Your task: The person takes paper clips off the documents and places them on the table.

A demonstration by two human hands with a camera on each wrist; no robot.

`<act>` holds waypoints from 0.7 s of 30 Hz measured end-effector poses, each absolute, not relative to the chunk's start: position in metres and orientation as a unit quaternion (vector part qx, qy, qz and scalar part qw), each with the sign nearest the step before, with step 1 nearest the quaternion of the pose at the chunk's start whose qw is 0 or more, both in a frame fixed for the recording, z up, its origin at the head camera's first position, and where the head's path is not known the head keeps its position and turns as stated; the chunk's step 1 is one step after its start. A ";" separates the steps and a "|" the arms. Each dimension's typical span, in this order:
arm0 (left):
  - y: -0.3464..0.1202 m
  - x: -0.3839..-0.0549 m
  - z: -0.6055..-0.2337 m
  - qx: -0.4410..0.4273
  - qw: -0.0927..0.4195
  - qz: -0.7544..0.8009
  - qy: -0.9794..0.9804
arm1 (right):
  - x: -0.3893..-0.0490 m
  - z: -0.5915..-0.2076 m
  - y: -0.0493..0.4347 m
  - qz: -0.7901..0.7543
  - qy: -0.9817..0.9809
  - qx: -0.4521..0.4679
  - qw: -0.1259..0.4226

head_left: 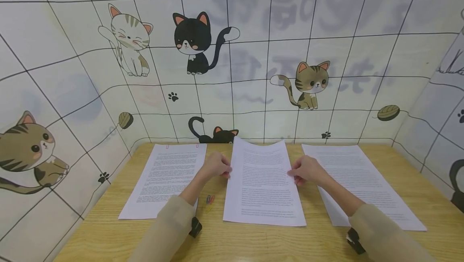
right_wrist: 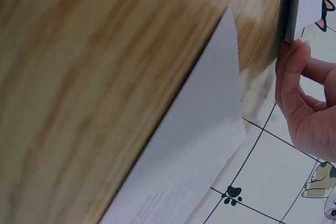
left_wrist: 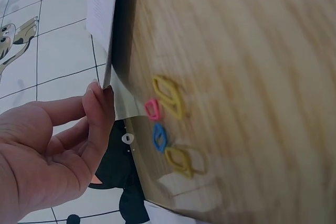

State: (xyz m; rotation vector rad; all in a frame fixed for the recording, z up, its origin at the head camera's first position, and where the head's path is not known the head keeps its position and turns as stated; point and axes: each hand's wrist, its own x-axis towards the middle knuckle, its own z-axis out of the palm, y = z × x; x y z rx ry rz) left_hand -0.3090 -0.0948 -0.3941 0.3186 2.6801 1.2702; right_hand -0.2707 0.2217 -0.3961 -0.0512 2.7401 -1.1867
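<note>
Both hands hold a stack of printed paper (head_left: 266, 185) by its two long sides, in the middle of the table. My left hand (head_left: 216, 165) pinches the left edge between thumb and fingers; in the left wrist view its fingertips (left_wrist: 97, 98) meet the paper's edge. On the opposite side my right hand (head_left: 306, 168) pinches the right edge, its fingertips (right_wrist: 294, 51) at the paper in the right wrist view. The stack's far end curves upward. Several small coloured paper clips (head_left: 210, 202), yellow, pink and blue, lie left of the stack on the wood.
At the left lies a printed sheet (head_left: 164, 177) with two pink clips (head_left: 197, 146) on its top edge. More printed paper (head_left: 362, 185) lies at the right, partly under the right forearm. A cat-patterned covering (head_left: 253, 73) rises behind the wooden table (head_left: 253, 246).
</note>
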 end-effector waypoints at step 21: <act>-0.101 -0.313 -0.399 0.094 0.106 0.416 0.898 | -0.274 -0.401 0.225 -0.337 0.939 -0.022 0.058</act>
